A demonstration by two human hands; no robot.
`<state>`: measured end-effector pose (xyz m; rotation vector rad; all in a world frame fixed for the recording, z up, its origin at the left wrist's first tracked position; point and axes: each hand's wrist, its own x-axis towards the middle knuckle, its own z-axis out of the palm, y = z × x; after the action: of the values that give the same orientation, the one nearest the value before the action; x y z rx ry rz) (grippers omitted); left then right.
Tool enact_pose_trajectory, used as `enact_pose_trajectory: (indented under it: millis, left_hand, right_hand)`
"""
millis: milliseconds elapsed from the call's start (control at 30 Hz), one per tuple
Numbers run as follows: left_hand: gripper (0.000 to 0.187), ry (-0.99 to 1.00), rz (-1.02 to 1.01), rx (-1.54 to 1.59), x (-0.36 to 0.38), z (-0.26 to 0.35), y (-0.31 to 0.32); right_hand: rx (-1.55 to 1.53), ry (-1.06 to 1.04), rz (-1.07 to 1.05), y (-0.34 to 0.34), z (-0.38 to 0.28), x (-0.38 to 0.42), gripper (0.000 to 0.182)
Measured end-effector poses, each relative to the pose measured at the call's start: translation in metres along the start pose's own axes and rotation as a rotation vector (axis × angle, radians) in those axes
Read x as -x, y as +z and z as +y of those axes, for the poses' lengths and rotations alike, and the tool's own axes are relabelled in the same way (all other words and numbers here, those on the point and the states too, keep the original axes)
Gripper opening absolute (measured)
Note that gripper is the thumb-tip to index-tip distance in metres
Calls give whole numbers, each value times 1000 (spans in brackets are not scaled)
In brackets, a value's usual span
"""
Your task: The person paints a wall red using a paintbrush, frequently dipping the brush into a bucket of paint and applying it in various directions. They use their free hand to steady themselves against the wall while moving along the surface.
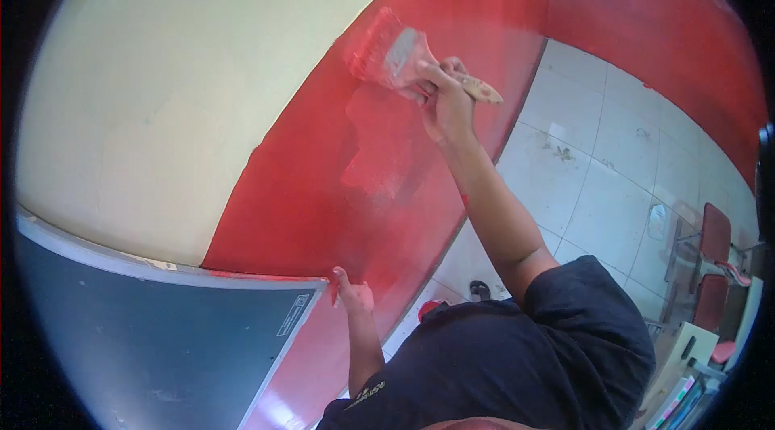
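A wide paintbrush (401, 50) with red bristles and a wooden handle is in my right hand (446, 99), whose fingers wrap round it. Its bristles lie against the red part of the wall (307, 180), close to the border with the cream part (161, 67). A wet, lighter red patch shows on the wall below the brush. My left hand (353, 294) is beside the corner of a framed dark board (161, 333), with its fingers apart and reddish marks on it. Nothing shows in its grasp.
White floor tiles (609, 204) run along the foot of the wall. Dark red chairs (714, 232) and a desk or shelf with books (678, 398) stand at the right. A red container (430, 309) and a sandalled foot (480, 290) show beside my body.
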<state>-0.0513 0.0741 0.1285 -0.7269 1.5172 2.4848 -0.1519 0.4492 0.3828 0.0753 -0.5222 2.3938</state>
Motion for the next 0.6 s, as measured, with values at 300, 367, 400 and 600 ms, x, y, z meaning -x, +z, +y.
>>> enact_pose_trajectory:
  millis: [300, 367, 400, 600]
  left_hand:
    - [115, 17, -53, -23, 15, 13, 10]
    - [118, 8, -108, -24, 18, 12, 12]
    - [119, 0, -18, 5, 10, 7, 9]
    - [127, -12, 105, 12, 17, 9, 16]
  right_hand:
    - [473, 29, 272, -67, -1, 44, 22]
    - [495, -27, 227, -41, 0, 25, 22]
    - [513, -83, 182, -22, -2, 15, 22]
    - [149, -134, -25, 69, -58, -2, 25]
